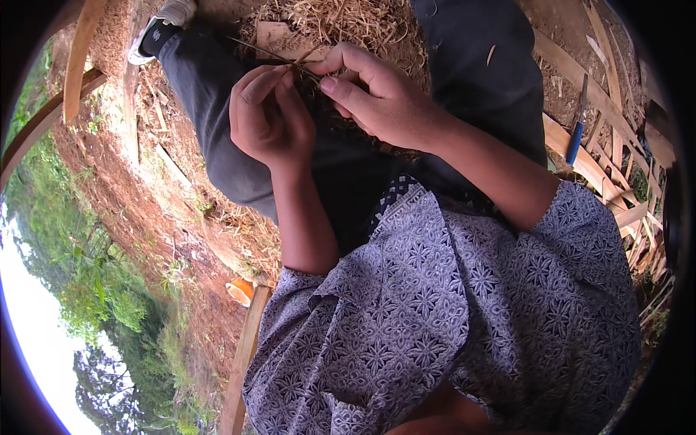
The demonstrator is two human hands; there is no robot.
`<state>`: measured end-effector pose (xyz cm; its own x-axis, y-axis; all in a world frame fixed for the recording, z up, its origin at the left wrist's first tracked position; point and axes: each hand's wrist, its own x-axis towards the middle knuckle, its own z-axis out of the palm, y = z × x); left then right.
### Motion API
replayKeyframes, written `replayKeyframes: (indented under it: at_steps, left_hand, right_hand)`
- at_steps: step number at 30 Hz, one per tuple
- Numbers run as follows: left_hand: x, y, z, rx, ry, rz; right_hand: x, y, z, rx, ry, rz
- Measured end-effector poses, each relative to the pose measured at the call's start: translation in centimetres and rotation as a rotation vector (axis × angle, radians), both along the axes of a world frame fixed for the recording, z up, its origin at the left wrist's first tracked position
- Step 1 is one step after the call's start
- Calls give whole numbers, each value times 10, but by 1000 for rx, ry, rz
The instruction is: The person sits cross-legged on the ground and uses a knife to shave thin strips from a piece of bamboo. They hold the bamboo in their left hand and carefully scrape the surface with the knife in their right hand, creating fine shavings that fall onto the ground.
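My left hand (270, 116) and my right hand (380, 98) meet above my lap, over dark trousers (217, 138). Both pinch a thin dark strip (272, 56) of plant fibre that runs from the upper left down to my fingertips. The left thumb and forefinger close on it from the left. From the right, my other thumb presses it against the fingers. A small dark woven bundle (326, 109) lies under the hands, mostly hidden by them.
A pile of dry straw (341, 22) lies ahead of my knees. Split wooden slats (602, 167) and a blue-handled knife (576, 134) lie to the right. A wooden plank (243, 362) and an orange object (241, 290) are at lower left, beside red earth and green plants.
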<state>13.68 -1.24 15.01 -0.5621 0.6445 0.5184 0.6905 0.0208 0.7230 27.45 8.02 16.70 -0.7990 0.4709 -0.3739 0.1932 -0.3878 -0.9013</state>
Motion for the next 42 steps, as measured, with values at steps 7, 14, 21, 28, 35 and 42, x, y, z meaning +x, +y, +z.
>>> replayKeyframes:
  at_steps: [7, 14, 21, 28, 35, 42]
  left_hand:
    - [2, -3, -4, 16, -57, -13]
    - [1, -2, 1, -45, 58, -37]
    - [4, -2, -1, -6, 3, -26]
    - [3, -3, -2, -32, 12, -37]
    - [-2, -3, -5, 11, -46, -30]
    - [2, 0, -1, 16, -64, -34]
  right_hand:
    - [2, -6, -14, 93, 95, 3]
    - [5, -3, -11, 94, 40, 29]
    - [6, 2, -24, 111, -77, 50]
    - [6, -6, -46, 129, -118, 35]
    - [4, -7, -78, 304, -297, 36]
    - [1, 1, -70, 205, -480, 125]
